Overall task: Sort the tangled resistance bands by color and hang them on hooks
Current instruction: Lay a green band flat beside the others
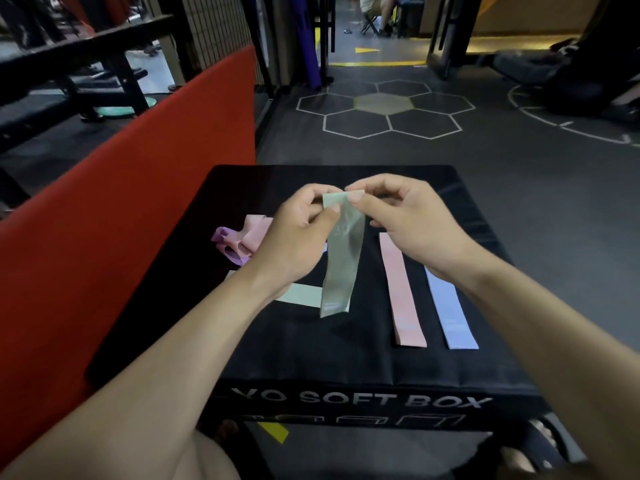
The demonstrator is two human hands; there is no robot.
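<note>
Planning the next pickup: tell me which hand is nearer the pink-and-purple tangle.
Left. The left hand hovers just right of the tangle, pinching the green band. The right hand pinches the same band's top, farther right.

Green band [341, 258]; pink band [401, 292]; blue band [450, 313]; black box [346, 362]; red pad [121, 202].

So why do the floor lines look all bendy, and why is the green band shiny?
Head view: the wide lens curves the floor lines near the edges; overhead light glares pale on the green band, held by left hand and right hand; the box top stays dark.
</note>
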